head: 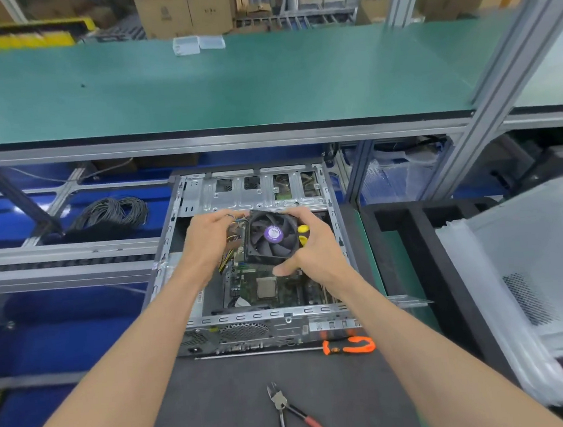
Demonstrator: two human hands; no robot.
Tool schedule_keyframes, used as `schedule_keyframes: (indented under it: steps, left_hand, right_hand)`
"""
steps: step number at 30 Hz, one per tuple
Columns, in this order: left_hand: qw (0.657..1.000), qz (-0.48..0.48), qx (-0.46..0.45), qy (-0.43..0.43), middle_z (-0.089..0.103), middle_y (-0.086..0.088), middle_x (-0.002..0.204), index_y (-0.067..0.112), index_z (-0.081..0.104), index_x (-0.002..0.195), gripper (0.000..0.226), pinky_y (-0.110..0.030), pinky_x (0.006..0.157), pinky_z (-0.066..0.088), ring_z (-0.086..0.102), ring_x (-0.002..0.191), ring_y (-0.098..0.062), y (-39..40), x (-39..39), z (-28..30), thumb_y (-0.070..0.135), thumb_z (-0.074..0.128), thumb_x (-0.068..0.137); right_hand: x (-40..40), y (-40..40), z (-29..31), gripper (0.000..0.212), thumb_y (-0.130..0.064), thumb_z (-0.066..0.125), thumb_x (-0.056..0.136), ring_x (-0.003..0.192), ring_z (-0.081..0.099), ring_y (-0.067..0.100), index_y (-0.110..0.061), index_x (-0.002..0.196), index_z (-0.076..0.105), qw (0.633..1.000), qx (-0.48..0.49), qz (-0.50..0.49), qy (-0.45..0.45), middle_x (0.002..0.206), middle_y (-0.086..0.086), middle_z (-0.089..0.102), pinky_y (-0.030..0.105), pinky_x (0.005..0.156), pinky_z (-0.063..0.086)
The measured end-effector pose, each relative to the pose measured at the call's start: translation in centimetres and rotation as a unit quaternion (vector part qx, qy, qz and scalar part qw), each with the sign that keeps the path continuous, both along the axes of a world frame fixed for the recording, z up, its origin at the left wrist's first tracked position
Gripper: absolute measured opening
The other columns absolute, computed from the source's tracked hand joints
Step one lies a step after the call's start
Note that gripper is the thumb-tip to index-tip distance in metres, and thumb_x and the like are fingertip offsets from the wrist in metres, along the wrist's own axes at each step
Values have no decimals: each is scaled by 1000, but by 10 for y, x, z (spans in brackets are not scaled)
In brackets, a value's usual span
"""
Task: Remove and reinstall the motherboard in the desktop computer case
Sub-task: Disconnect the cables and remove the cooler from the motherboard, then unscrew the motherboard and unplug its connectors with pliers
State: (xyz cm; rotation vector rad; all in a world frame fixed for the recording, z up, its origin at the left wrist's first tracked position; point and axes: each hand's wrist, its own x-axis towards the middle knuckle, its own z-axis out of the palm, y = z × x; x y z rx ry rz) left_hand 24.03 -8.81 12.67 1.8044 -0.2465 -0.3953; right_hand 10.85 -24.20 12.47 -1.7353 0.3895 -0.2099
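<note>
— Black fan lifted off the board, up over the middle of the open case. Could snag: thin wires at its far-left corner look attached, so a hard pull might tear a header.

— Bare chip exposed below, too. Could get scratched if dropped on.

— Right hand curled round the fan's right and near edges, with a yellow-handled tool tucked in the same grip. Awkward; could slip.

— Left hand?

— Pinching the wires at the fan's far-left corner, fingers bent. Both forearms reaching straight in over the bench.

— Orange screwdriver and cutters lying near, untouched. Board seated in the case, not yet out.
</note>
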Motion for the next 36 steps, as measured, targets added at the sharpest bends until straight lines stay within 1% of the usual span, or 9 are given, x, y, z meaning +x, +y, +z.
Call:
schedule_keyframes:
  steps: [4, 9, 12, 14, 17, 22, 26, 29, 36]
  left_hand:
    - [978, -15, -171, 115, 74, 1, 91, 28, 79, 101, 32, -38, 67, 54, 67, 80, -21, -14, -16, 26, 25, 48, 93]
    - [938, -94, -267, 202, 71, 3, 89, 25, 78, 77, 32, -26, 55, 50, 67, 70, -17, -40, -40, 53, 32, 53, 96]
    - [913, -192, -292, 211, 71, 0, 107, 23, 76, 93, 23, -32, 78, 56, 70, 90, -16, -59, -56, 61, 40, 60, 91]
    - [898, -276, -277, 200, 68, -1, 120, 24, 72, 109, 35, -37, 91, 53, 66, 107, -20, -75, -67, 62, 45, 74, 81]
    - [885, -382, -218, 154, 69, -7, 120, 19, 61, 124, 62, -32, 87, 55, 67, 111, -25, -105, -86, 59, 20, 87, 69]
    - [927, -366, -73, 37, 75, -1, 105, 21, 62, 118, 72, -38, 89, 56, 72, 100, -21, -159, -120, 55, 20, 95, 54]
    - [935, -354, -17, 18, 77, 5, 87, 22, 66, 104, 65, -20, 66, 56, 74, 80, -10, -199, -146, 46, 29, 97, 48]
    - [941, -331, 20, 71, 78, -2, 84, 14, 72, 93, 58, -37, 74, 63, 76, 80, -17, -226, -166, 32, 31, 98, 44]
    - [914, -351, 117, 168, 77, -11, 87, 3, 74, 100, 76, -46, 79, 62, 76, 83, -25, -253, -197, 0, 45, 97, 41]
  right_hand:
    - [-5, -3, 27, 89, 2, 92, 45, 105, 66, 19, -32, 119, 58, 999, 6, -10, -43, 118, -6, 64, 41, 77, 62]
    - [-28, -29, 54, 86, 3, 93, 44, 101, 70, 20, -26, 118, 63, 995, 54, -39, -80, 113, -2, 71, 41, 76, 62]
    - [-53, -54, 60, 84, 5, 90, 47, 99, 72, 29, -21, 122, 63, 990, 108, -54, -76, 111, 7, 73, 49, 76, 61]
    - [-72, -71, 59, 83, 7, 87, 46, 95, 72, 33, -21, 120, 64, 985, 142, -70, -71, 111, 10, 72, 51, 72, 60]
    - [-101, -96, 54, 82, 10, 81, 43, 79, 71, 28, -19, 118, 66, 972, 196, -102, -76, 103, 10, 73, 32, 55, 53]
    - [-150, -132, 46, 80, 11, 76, 48, 61, 57, 20, -19, 121, 67, 967, 204, -144, -49, 98, 8, 68, 26, 45, 36]
    - [-184, -153, 41, 73, 6, 81, 62, 70, 59, 11, -30, 123, 65, 977, 60, -201, 26, 120, -8, 63, 25, 63, 44]
    - [-201, -159, 36, 63, -22, 84, 55, 104, 58, 13, -27, 115, 65, 967, -96, -232, 51, 115, -6, 59, 21, 81, 44]
    - [-219, -158, -1, 51, -61, 64, 61, 89, 59, 20, -27, 97, 50, 873, -351, -253, 224, 96, -10, 58, 39, 75, 53]
